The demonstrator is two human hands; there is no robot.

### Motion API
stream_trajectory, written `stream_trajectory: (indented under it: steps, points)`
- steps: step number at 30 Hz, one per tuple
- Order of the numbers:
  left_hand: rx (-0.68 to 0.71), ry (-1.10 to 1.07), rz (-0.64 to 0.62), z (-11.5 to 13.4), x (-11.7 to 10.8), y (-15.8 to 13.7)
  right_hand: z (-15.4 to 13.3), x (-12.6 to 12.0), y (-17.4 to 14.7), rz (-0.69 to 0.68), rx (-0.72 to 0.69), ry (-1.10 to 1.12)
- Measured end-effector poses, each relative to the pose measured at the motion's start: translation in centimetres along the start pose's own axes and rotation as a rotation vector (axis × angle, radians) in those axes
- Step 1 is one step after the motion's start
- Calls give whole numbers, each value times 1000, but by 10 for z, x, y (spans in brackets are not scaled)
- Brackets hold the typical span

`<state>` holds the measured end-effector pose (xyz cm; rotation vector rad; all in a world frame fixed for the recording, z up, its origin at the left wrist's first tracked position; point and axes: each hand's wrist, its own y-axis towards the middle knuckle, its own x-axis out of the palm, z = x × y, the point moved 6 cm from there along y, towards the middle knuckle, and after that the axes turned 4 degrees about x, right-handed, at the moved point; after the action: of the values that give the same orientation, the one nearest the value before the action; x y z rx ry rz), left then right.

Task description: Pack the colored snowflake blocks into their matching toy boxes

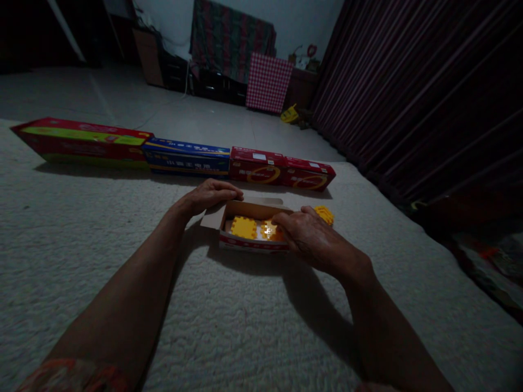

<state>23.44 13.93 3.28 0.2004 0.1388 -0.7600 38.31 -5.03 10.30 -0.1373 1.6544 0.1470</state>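
Observation:
An opened small cardboard box, red and white outside, sits on the pale quilted cover with its flaps folded out. Inside lies a square yellow interlocking plastic tile with notched edges. A second yellow tile is beside it, gripped by the fingertips of my right hand, which reaches in over the box's right end. My left hand rests at the far left corner on the flap, fingers stretched out and thumb side hidden in part. More yellow tiles lie in a stack just beyond my right hand.
Behind the box stands a row of long cartons: a red and green one, a blue one and two red ones. A dark striped curtain hangs at right. Cloth-draped cabinets stand across the tiled floor.

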Motion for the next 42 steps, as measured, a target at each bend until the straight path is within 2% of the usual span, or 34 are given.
stream_trajectory:
  steps: [3, 5, 17, 25, 33, 39, 42]
  points:
    - [2, 25, -10, 2, 0, -1, 1, 2, -1, -122, 116, -73]
    - [7, 26, -12, 3, 0, -1, 0, 1, 0, -134, 139, -86]
    - [-22, -41, -19, -3, 2, 2, -3, 4, 5, -157, 95, 14]
    - [-12, -15, -19, -8, 0, 3, 4, 9, 8, -197, 133, 15]
    - [-3, -9, -1, -4, -1, 1, 6, 5, 4, -143, 128, -18]
    - [-10, -16, -1, -4, -1, 1, 1, 4, 4, -152, 138, -41]
    - [-10, -9, -8, -4, -1, 1, 0, -4, 3, -113, 121, -21]
